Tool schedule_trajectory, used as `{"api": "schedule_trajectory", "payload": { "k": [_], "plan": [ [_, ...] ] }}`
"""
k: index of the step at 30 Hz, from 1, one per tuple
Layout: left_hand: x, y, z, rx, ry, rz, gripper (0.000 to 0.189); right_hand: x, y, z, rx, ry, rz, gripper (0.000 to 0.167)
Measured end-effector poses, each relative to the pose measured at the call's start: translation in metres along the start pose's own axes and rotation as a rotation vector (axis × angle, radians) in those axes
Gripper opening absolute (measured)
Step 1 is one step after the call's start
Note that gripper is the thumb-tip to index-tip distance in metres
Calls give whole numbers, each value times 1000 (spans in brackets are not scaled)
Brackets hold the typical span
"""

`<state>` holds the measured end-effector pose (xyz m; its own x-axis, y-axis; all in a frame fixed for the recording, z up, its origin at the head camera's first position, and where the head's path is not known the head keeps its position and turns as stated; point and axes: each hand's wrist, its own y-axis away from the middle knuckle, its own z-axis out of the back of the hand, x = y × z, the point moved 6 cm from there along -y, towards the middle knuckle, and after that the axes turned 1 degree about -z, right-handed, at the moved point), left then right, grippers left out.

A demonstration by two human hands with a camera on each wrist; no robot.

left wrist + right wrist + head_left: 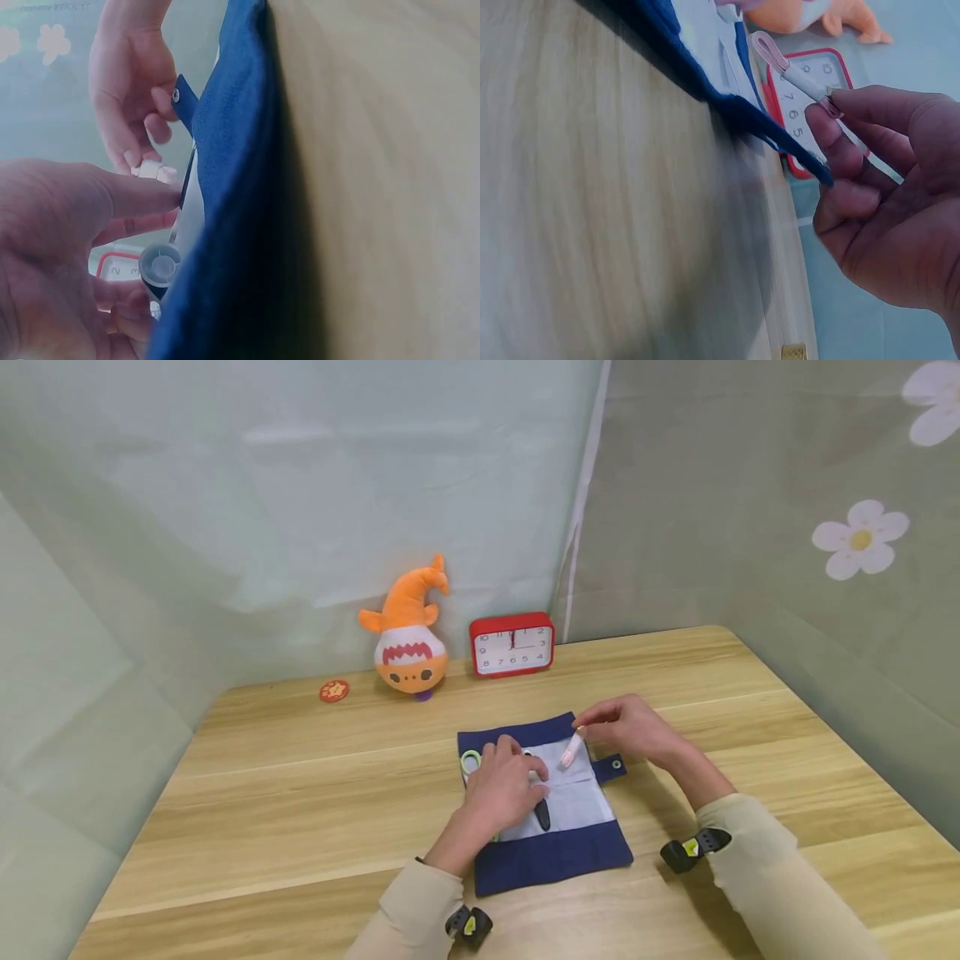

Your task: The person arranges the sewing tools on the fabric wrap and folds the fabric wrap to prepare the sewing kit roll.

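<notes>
A navy cloth pouch (553, 858) with a pale lining lies unfolded on the table. My right hand (628, 727) pinches one end of a folded pink-and-white tape measure (572, 750) above the pouch's right side; the right wrist view shows its looped end (769, 49) pointing away from the fingertips. Over the left part of the pouch, my left hand (501, 785) has loosely bent, spread fingers. A green scissors handle (470, 762) and a black slim tool (542, 815) show beside it. Near those fingers is a round grey-rimmed piece (160, 264), its kind unclear.
A snap strap (609, 767) sticks out from the pouch's right edge. Farther back stand an orange plush shark (408, 647) and a red clock (512, 645). A round red badge (333, 691) lies at the back left of the wooden table (300, 793).
</notes>
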<state>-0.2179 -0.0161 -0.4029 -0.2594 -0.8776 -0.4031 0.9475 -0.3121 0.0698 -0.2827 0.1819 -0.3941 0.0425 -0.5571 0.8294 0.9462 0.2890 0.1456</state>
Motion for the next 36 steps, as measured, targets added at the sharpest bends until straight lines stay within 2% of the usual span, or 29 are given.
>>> {"api": "schedule_trajectory", "payload": {
  "k": [5,11,21,36],
  "plan": [
    [0,-2,1,-26,6,3,12,6,-8,-10,14,22,74,22],
    [1,-4,1,-58,31,11,8,12,-12,-18,23,-9,77,16],
    [2,-6,2,-87,71,12,5,17,-17,-25,25,14,119,12],
    [2,-9,-6,-45,56,20,5,18,-18,-32,67,25,130,13]
  ]
}}
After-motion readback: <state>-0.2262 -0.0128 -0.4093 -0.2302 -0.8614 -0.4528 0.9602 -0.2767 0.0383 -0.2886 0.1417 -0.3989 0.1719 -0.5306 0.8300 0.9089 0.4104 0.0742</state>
